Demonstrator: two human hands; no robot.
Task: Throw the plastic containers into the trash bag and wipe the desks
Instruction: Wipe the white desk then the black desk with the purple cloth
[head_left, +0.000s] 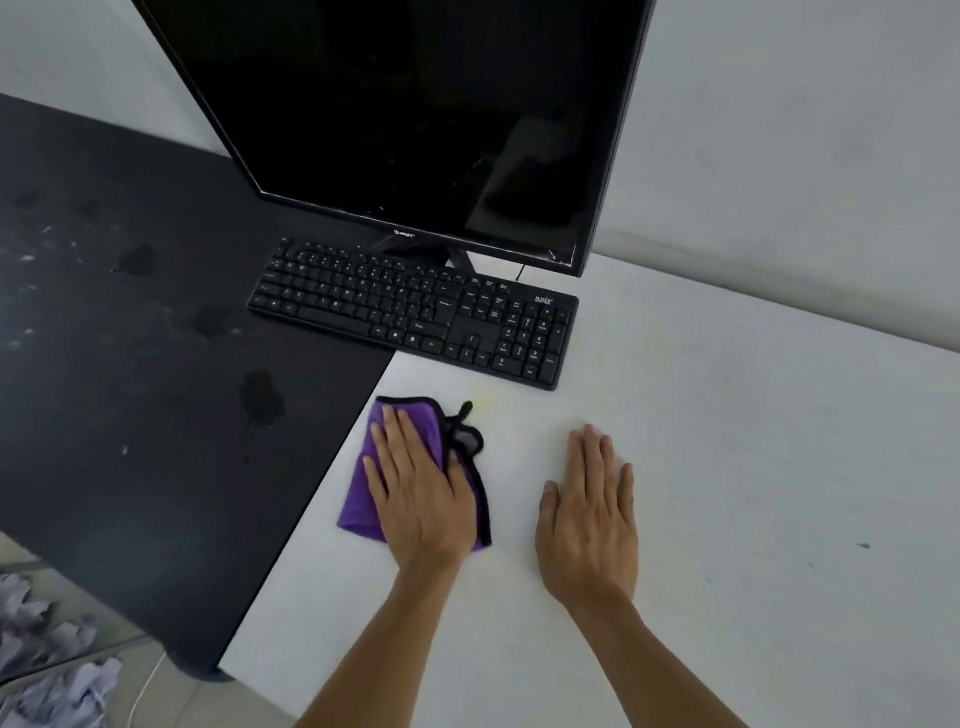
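A purple cloth (358, 493) with black trim lies folded on the white desk (727, 467), close to its left edge. My left hand (421, 493) presses flat on top of the cloth with the fingers spread. My right hand (589, 514) rests flat on the bare white desk to the right of it, palm down and holding nothing. A faint yellowish smear (488, 404) shows on the desk just beyond the cloth. A black desk (130, 364) adjoins on the left, with dark wet patches and pale specks on it. No plastic containers or trash bag are in view.
A black keyboard (415, 312) lies across both desks beyond my hands, with a large dark monitor (405, 114) behind it against the white wall. Crumpled grey paper (47, 675) and a white cable (148, 680) lie on the floor at bottom left.
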